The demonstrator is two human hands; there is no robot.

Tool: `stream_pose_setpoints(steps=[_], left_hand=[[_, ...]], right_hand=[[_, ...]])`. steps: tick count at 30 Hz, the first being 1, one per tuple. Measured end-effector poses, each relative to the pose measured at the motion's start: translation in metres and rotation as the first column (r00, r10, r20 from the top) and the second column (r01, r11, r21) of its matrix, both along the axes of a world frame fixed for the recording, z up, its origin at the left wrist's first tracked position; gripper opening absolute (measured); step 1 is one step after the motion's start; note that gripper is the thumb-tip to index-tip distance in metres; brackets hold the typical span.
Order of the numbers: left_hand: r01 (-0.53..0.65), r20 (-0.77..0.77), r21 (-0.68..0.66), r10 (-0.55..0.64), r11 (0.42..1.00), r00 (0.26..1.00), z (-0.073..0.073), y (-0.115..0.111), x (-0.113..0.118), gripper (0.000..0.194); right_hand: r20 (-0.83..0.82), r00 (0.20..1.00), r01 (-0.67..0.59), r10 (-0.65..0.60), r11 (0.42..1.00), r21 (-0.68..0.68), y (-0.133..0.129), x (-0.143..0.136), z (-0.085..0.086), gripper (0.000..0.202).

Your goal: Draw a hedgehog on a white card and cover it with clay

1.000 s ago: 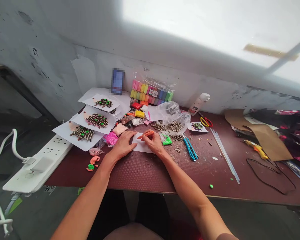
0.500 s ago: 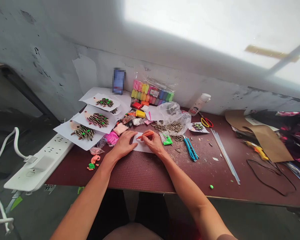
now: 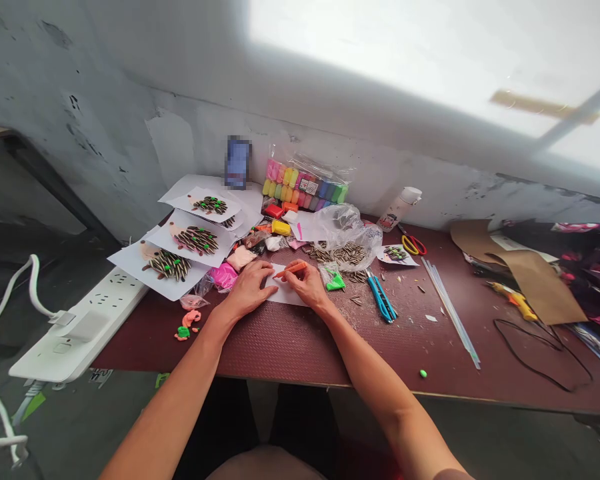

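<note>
My right hand (image 3: 306, 287) is closed around a slim orange pen (image 3: 295, 268), its point low over a small white sheet of paper (image 3: 286, 295) on the table. Lying on the left edge of that sheet, my left hand (image 3: 250, 288) is open, thumb apart from the fingers. Bags of pink clay (image 3: 224, 277) sit just left of it. To the right of my right hand is a small bag of bright green clay (image 3: 335, 281). Striped sunflower seeds (image 3: 347, 255) lie heaped behind it, partly under clear plastic.
Hedgehog pictures made with seeds (image 3: 196, 239) lie at the left, by a white power strip (image 3: 55, 357). A blue cutter (image 3: 380, 299), scissors (image 3: 414, 245), glue sticks (image 3: 450, 312) and a yellow glue gun (image 3: 519, 305) lie rightward. Coloured clay packs (image 3: 305, 187) and a bottle (image 3: 400, 208) stand behind.
My right hand and the pen have barely shifted over the sheet. My left hand keeps its place on the paper.
</note>
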State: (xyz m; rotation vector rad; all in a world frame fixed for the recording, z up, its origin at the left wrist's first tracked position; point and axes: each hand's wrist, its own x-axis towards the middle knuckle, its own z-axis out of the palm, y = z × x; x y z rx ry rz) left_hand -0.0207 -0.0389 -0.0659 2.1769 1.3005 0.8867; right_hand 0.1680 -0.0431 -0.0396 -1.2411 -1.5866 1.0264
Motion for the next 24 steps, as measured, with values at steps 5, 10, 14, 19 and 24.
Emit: stream_pose_setpoints(steps=[5, 10, 14, 19, 24], left_hand=[[-0.001, 0.0, -0.007, 0.001, 1.0, 1.0, 0.0009, 0.0002, 0.0002, 0.031], [-0.014, 0.005, -0.015, 0.014, 1.0, 1.0, 0.0017, -0.0008, 0.0012, 0.034], [-0.025, 0.017, -0.023, 0.025, 0.999, 1.0, 0.0011, -0.0005, 0.0007, 0.044], [-0.016, 0.028, -0.05, 0.018, 0.999, 0.999, 0.0015, 0.0007, -0.0018, 0.049], [-0.013, 0.034, -0.054, 0.015, 0.998, 0.999, 0.0026, 0.0005, -0.0025, 0.049]], right_hand=[[-0.004, 1.0, -0.003, 0.003, 1.0, 0.002, 0.0004, -0.0002, 0.0004, 0.012], [-0.008, 1.0, -0.011, 0.011, 1.0, 0.01, 0.0009, -0.0012, 0.0016, 0.015], [-0.02, 1.0, -0.008, 0.008, 1.0, 0.013, 0.0009, -0.0014, 0.004, 0.016], [-0.022, 1.0, -0.007, 0.007, 1.0, 0.02, 0.0014, -0.0014, 0.0047, 0.014], [-0.009, 1.0, -0.005, 0.005, 0.999, 0.033, 0.0017, -0.0014, 0.0047, 0.016]])
